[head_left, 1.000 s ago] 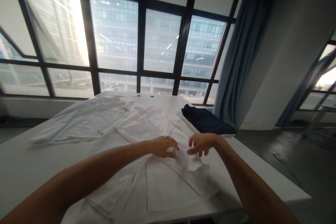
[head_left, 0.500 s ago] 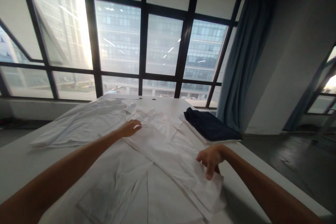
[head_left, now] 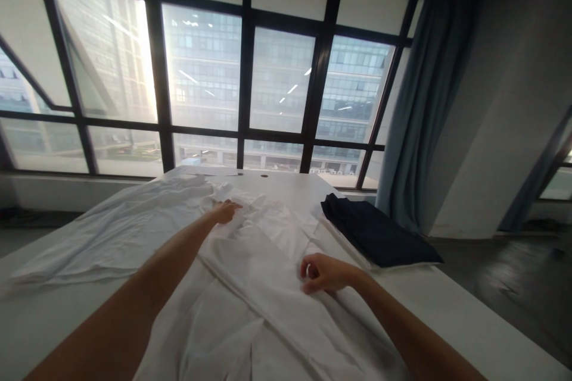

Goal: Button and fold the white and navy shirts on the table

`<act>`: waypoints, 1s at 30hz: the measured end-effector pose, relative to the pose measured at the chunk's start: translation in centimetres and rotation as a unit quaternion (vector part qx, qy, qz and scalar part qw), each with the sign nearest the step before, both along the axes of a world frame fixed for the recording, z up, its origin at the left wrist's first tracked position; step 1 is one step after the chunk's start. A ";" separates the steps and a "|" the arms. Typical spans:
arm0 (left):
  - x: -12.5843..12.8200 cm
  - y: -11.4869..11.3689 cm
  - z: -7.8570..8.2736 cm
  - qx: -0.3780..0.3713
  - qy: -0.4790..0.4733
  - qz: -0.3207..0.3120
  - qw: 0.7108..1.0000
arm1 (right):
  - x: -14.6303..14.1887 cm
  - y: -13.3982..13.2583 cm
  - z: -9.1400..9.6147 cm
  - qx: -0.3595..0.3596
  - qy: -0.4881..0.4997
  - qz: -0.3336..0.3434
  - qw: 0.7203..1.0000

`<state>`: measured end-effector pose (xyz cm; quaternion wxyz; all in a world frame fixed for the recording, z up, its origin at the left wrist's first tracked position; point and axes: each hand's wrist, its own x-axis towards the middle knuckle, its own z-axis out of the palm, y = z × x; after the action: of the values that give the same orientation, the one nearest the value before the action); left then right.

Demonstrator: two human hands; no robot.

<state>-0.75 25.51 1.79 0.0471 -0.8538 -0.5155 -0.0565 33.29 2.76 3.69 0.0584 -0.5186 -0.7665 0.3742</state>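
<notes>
A white shirt (head_left: 263, 274) lies spread and creased over the table in front of me. My left hand (head_left: 227, 212) reaches to its far, bunched end and rests there, fingers stretched out over the cloth. Lower down, at the right part of the same shirt, is my right hand (head_left: 325, 274). Its fingers are curled, with a gap between thumb and forefinger and no cloth visible between them. Whether its fingertips touch the fabric I cannot tell.
Another white garment (head_left: 120, 226) lies flat on the left of the white table (head_left: 473, 321). Folded dark navy clothing (head_left: 379, 232) sits on white folded cloth at the right edge. Beyond stand large black-framed windows (head_left: 245, 71) and a blue curtain (head_left: 415, 125).
My right hand has moved left and slightly up from the shirt's right end, and the cloth there lies differently. My left hand stays at the far end, its fingers now flatter.
</notes>
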 end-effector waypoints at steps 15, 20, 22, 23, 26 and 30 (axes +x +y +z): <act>-3.4 6.3 1.7 0.010 0.051 0.081 0.995 | 1.0 -1.4 0.9 -0.086 -0.061 0.007 0.994; -2.7 3.7 0.1 0.013 0.015 0.183 0.983 | 1.5 -2.2 1.8 -0.121 -0.059 -0.005 0.991; -3.0 1.9 -0.2 0.017 0.006 0.228 0.973 | 1.8 -2.7 2.2 -0.135 -0.070 -0.028 0.988; -3.4 0.8 -0.3 0.017 0.008 0.243 0.970 | 1.9 -3.0 2.3 -0.140 -0.085 -0.036 0.986; -5.6 -2.4 -0.6 -0.016 0.026 0.258 0.966 | 1.8 -3.6 2.3 -0.100 -0.148 -0.026 0.984; -8.5 -5.3 -0.7 -0.103 0.031 0.227 0.968 | 1.4 -3.9 2.1 -0.029 -0.174 0.023 0.984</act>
<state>-9.22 20.25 1.09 -0.0131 -0.7163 -0.6968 0.0356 34.66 -1.16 5.77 -0.0994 -0.5598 -0.7655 0.3014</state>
